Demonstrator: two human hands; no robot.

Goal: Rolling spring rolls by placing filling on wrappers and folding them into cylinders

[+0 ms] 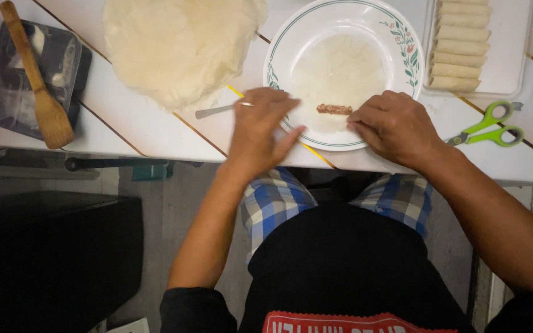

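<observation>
Translucent, paper-thin round wrapper [338,74] is lying flat in the white floral-rimmed plate [402,80] on the white desk [155,123], with a short strip of brown meat filling [334,109] sitting near its front edge. The right hand [396,126] is curling its fingers onto that edge; the left hand [260,129] is hovering flat, fingers spread, holding nothing. Such a thin sheet is likely tearing if pulled unevenly, and the filling may be slipping sideways. A metal spoon handle [217,111] is lying just beside the left hand.

A kitchen: wrapper stack [180,46], rolled rolls [461,43] (tray-lined), wooden spatula [38,80].
</observation>
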